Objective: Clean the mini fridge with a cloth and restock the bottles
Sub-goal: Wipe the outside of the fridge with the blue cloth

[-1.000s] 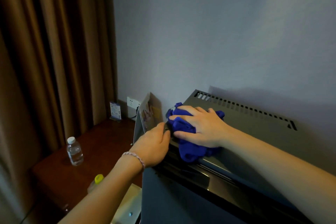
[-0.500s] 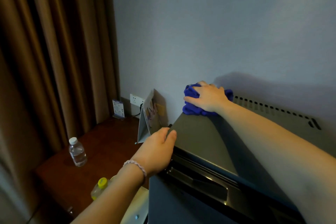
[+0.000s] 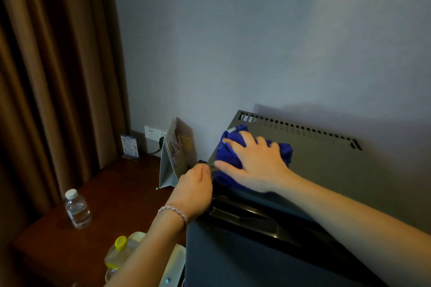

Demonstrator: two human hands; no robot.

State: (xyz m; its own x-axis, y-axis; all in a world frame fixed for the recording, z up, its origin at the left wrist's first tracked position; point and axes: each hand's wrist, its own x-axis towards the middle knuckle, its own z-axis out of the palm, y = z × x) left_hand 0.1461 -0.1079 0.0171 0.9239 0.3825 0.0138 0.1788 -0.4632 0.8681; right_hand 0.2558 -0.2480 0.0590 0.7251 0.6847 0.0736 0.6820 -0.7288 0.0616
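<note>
The mini fridge [image 3: 326, 165] fills the lower right, with a grey vented top and a dark door below. A bunched blue cloth [image 3: 229, 154] lies on the top near its front left corner. My right hand [image 3: 258, 165] presses down on the cloth with the fingers spread over it. My left hand [image 3: 193, 191], with a bracelet at the wrist, holds the fridge's top left corner, fingers curled at the edge. A clear water bottle [image 3: 77, 209] with a white cap stands on the wooden desk [image 3: 116, 193] to the left. A yellow-capped bottle [image 3: 117, 254] sits lower, partly behind my left forearm.
A folded card stand [image 3: 177, 151] stands on the desk right beside the fridge. Behind it are a wall socket [image 3: 151, 132] with a plug and a small blue card [image 3: 129, 147]. Brown curtains [image 3: 58, 77] hang at the left. A white tray edge [image 3: 173, 263] shows below.
My right hand has drawn the cloth from the back left of the fridge top toward the front left corner. My left hand stays at that corner, its fingers now more curled.
</note>
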